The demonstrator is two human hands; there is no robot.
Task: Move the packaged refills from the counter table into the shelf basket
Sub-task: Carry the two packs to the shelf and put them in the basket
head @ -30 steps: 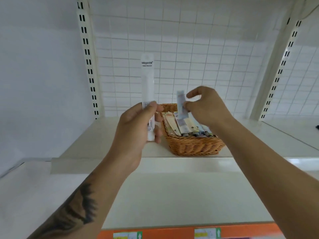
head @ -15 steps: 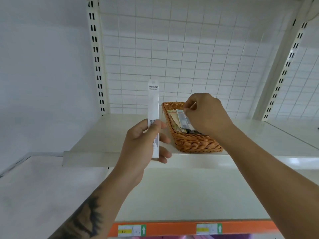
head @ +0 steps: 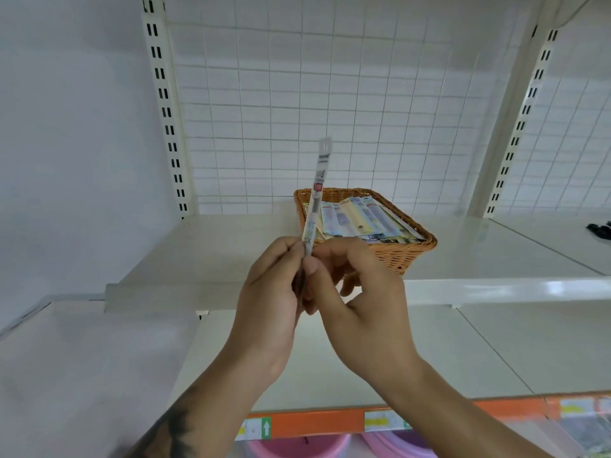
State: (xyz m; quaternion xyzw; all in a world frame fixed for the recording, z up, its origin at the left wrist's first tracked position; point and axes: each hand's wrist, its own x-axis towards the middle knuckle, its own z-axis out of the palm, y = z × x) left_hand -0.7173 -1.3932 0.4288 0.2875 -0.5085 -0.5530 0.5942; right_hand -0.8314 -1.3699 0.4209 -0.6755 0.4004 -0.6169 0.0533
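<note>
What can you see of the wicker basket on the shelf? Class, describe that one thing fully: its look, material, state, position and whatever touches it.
The wicker basket is orange-brown woven cane, roughly rectangular with walls flaring outward to a braided rim. It stands upright on the white upper shelf, one corner toward the camera, before the wire grid back panel. Flat packaged refills lie inside, overlapping, nearly filling it. Neither hand appears to touch it; the right hand hides its lower near-left part.

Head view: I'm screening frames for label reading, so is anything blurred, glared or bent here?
Head view: the refill packet pinched by the left hand and right hand is seen nearly edge-on, its print soft and unreadable; glare streaks the shelf lip; wide-angle distortion tilts the slotted uprights; the basket labels are too small to read.
</note>
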